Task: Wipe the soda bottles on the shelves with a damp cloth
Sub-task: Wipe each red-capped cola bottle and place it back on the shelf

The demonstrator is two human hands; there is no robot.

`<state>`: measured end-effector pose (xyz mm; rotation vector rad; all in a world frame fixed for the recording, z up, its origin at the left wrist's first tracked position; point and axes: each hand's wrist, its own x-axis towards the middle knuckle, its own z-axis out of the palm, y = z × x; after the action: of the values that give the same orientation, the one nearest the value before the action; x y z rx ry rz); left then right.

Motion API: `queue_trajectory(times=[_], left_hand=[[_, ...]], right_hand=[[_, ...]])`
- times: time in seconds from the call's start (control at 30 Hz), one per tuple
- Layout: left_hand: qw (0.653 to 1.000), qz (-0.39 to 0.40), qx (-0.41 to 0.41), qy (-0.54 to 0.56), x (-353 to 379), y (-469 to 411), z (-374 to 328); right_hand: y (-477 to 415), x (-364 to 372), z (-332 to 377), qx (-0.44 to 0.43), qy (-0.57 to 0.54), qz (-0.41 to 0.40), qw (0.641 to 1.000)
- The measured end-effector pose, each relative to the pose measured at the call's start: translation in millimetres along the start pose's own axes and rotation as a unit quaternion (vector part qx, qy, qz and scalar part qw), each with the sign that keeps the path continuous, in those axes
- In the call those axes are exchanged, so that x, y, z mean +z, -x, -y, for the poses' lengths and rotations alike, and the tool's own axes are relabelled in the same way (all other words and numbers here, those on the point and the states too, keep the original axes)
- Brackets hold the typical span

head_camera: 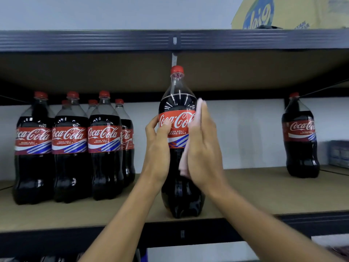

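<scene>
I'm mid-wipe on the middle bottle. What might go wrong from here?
1. The bottle stands close to the front edge of the shelf. A hard sideways push from the right hand could tip or slide it off, though the left hand grips it.
2. The cloth is only pressed under the flat right hand, not gripped, so it may slip and drop.

We are looking through one wide-angle head camera, facing straight into the brown-boarded, dark-edged shelf [255, 188] close up, seeing its top and the upper board's underside [94, 69].
</scene>
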<state>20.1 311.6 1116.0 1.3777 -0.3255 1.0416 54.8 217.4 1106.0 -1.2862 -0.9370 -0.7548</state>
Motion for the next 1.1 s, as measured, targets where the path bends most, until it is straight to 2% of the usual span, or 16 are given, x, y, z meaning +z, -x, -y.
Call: queue_trajectory(times=[0.17,0.27,0.4,0.5,0.6,0.73,0.87,0.97,1.1], left_hand=[[1.0,-0.008,0.0,0.008,3.3,0.9,2.6],[0.999,-0.018,-0.009,0.034,3.8,0.2,2.6],[1.0,-0.014,0.001,0.026,1.9,1.1,1.7],[1.0,-0.01,0.003,0.009,0.9,2.4,1.0],[1.0,-0.006,0.0,0.004,-1.8,3.3,-2.3],[0.999,0.021,-0.025,0.016,-3.4,0.9,-6.6],[1.0,0.013,-0.002,0.017,2.0,4.7,-10.0],[0.998,0.026,0.036,0.036,2.1,10.0,-13.5],[0.993,0.035,0.092,0.058,-0.6,19.6,-15.0]], right_hand=[[51.5,-6.3,-22.1,0.024,0.0,0.047,0.999],[23.3,-4.4,-4.9,0.059,-0.037,0.03,0.997],[-46.1,-2.3,25.7,0.029,-0.027,0.015,0.999],[-62.4,2.1,31.1,0.025,-0.043,0.02,0.999],[-26.8,1.5,16.9,0.0,-0.015,0.004,1.0],[39.9,-3.3,-9.2,0.033,-0.033,0.005,0.999],[42.1,-9.0,-6.7,0.052,-0.055,0.014,0.997],[12.0,-10.6,14.0,-0.012,-0.054,0.005,0.998],[-29.4,-14.2,43.1,-0.168,0.029,0.015,0.985]])
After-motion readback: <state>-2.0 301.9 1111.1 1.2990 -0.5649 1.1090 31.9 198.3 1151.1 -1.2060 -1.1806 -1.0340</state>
